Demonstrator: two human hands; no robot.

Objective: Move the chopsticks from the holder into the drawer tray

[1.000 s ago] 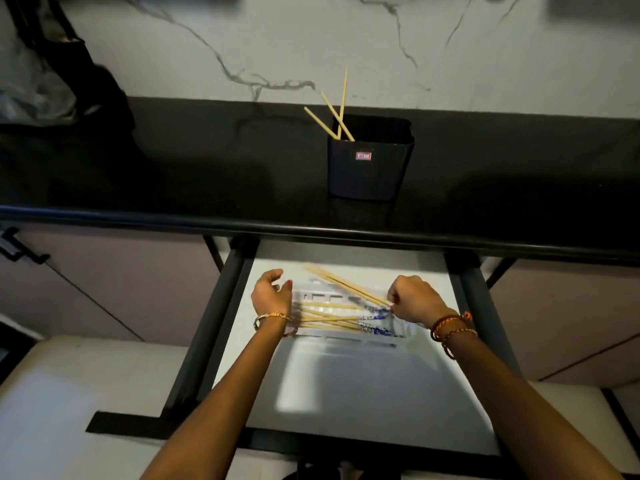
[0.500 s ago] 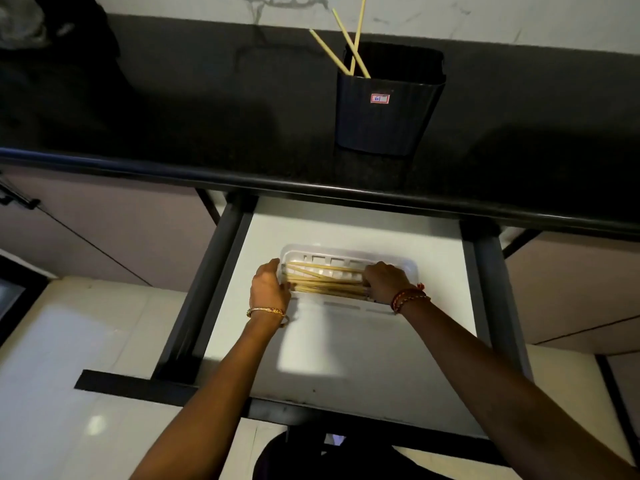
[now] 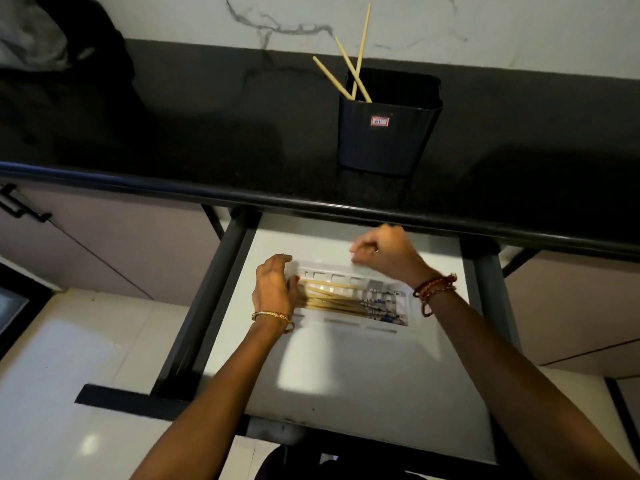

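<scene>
A dark holder (image 3: 388,133) stands on the black counter with three wooden chopsticks (image 3: 349,69) sticking out of it. In the open white drawer lies a white tray (image 3: 349,327) holding several chopsticks (image 3: 332,299) side by side. My left hand (image 3: 273,285) rests against the tray's left end, fingers touching the chopstick ends. Raised above the tray's back edge, my right hand (image 3: 384,252) has its fingers loosely curled and holds nothing that I can see.
The black counter edge (image 3: 311,202) overhangs the back of the drawer. Dark drawer rails (image 3: 207,306) run along both sides. A dark bag lies on the counter at the far left (image 3: 69,64). The front part of the drawer floor (image 3: 346,393) is bare white.
My right hand has let go of the chopsticks in the tray and lifted up and back toward the counter. My left hand stays at the tray's left end.
</scene>
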